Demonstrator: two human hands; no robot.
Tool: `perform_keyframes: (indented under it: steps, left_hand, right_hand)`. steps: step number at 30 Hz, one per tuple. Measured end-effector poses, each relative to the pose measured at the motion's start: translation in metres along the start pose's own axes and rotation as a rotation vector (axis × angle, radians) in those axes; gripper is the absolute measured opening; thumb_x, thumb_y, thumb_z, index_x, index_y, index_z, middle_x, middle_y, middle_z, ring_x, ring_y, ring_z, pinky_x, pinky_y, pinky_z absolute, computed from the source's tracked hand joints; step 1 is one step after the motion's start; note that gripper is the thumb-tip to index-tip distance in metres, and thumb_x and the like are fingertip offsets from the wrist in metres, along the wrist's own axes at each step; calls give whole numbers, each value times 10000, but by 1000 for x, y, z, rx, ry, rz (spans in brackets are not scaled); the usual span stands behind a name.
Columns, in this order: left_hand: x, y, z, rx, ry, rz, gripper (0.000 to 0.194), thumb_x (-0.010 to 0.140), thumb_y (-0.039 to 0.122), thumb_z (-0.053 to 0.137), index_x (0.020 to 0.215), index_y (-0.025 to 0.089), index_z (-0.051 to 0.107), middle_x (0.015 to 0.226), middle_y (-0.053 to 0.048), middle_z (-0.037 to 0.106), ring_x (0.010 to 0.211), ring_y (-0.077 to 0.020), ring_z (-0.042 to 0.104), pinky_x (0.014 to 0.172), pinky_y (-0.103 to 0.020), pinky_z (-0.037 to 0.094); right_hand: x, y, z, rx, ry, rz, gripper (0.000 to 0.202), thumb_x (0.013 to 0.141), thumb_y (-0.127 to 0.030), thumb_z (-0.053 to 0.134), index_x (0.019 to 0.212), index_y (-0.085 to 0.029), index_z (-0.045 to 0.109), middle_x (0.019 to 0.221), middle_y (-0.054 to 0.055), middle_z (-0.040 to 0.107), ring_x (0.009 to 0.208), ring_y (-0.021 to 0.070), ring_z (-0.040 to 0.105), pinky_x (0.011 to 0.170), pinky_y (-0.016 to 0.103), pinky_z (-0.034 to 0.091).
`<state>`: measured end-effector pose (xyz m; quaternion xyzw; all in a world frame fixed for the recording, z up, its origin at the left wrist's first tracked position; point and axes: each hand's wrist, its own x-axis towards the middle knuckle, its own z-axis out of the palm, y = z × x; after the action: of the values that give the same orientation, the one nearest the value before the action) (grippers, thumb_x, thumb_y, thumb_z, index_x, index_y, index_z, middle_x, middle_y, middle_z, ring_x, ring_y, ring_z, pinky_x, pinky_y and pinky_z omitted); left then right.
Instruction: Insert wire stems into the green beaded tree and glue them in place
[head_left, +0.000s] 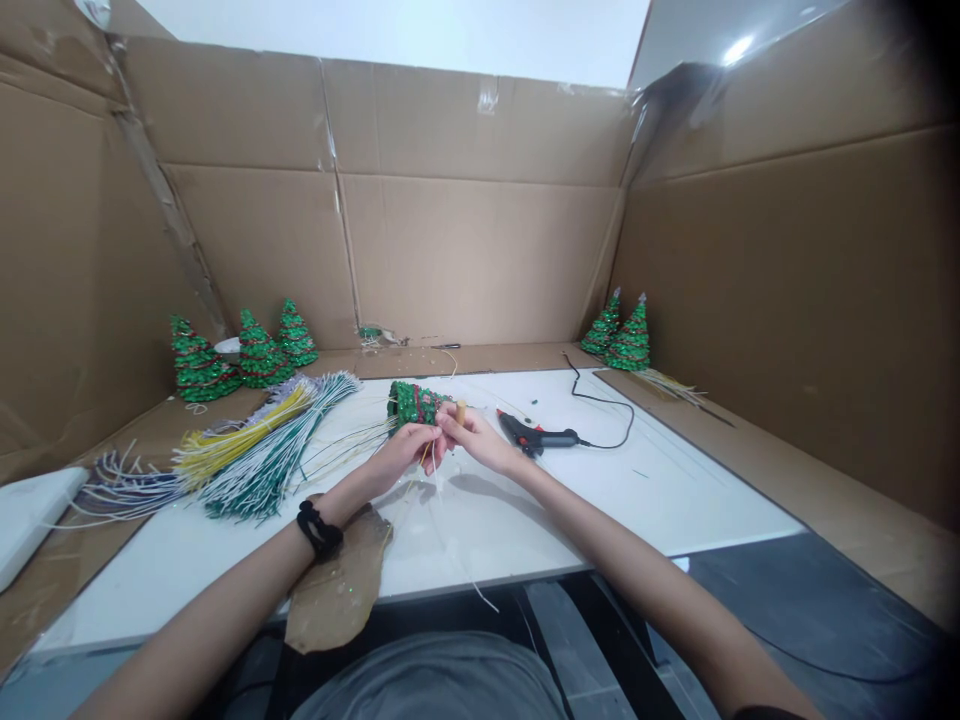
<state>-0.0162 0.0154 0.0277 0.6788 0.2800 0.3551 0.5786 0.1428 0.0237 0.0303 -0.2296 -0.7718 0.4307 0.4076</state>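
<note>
My left hand (413,450) is closed, its fingertips pinching a thin white wire (457,555) that trails down past the table's front edge. Against it, my right hand (480,437) is also closed, with the fingers curled in; what they grip is hidden. A small tan stub (460,409) stands up at the right fingers; whether it is held or covers a fingertip, I cannot tell. Just behind both hands, a green beaded Christmas tree (411,402) lies on its side, its tip hidden by the fingers. Thin wires spread leftward from its base.
A black glue gun (544,437) with a cord lies to the right. Bundles of yellow wires (244,435) and green-white wires (274,465) lie left. Finished trees (262,350) stand at back left, others (628,340) at back right. Brown cardboard (341,580) overlaps the front edge.
</note>
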Motion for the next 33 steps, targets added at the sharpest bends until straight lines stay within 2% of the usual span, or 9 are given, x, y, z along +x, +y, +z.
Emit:
perform_keyframes:
  steps: [4, 9, 13, 19, 26, 33]
  left_hand:
    - [0, 1, 2, 83, 31, 3, 348, 823, 303, 378, 534, 151, 501, 477, 25, 481, 424, -78, 411, 502, -226, 355]
    - [-1, 1, 2, 137, 33, 25, 355, 825, 296, 361, 525, 155, 488, 463, 23, 478, 435, -84, 422, 511, -229, 360]
    - [-1, 0, 1, 155, 20, 43, 356, 828, 309, 360, 532, 156, 486, 469, 24, 481, 443, -83, 427, 514, -228, 356]
    - [0, -3, -3, 177, 19, 98, 358, 831, 314, 352, 534, 163, 483, 444, 28, 471, 444, -86, 422, 533, -230, 356]
    - [0, -3, -7, 143, -38, 71, 339, 824, 310, 371, 544, 165, 494, 470, 18, 473, 481, -100, 431, 540, -238, 346]
    - [0, -6, -7, 63, -83, 78, 357, 868, 349, 372, 577, 167, 471, 486, 22, 476, 513, -111, 449, 608, -262, 357]
  right_hand:
    - [1, -4, 1, -48, 10, -12, 545, 882, -579, 379, 556, -178, 550, 600, 6, 462, 578, 125, 389, 591, 281, 352]
    - [0, -15, 4, -23, -22, 11, 546, 881, -600, 355, 562, -186, 514, 623, 24, 525, 641, 153, 482, 671, 314, 402]
    - [1, -15, 5, -19, -20, 10, 525, 880, -594, 366, 566, -189, 480, 632, 22, 520, 651, 152, 478, 675, 313, 393]
    - [0, -4, -4, 69, -7, 36, 413, 892, -497, 425, 619, -187, 422, 564, -46, 377, 532, 97, 366, 572, 262, 317]
    - [-1, -7, -9, 69, -51, 97, 183, 865, -357, 443, 787, -192, 434, 569, -56, 444, 551, 107, 430, 590, 261, 335]
    - [-1, -6, -10, 52, -75, 81, 125, 859, -302, 430, 805, -190, 434, 574, -58, 451, 553, 105, 425, 605, 264, 344]
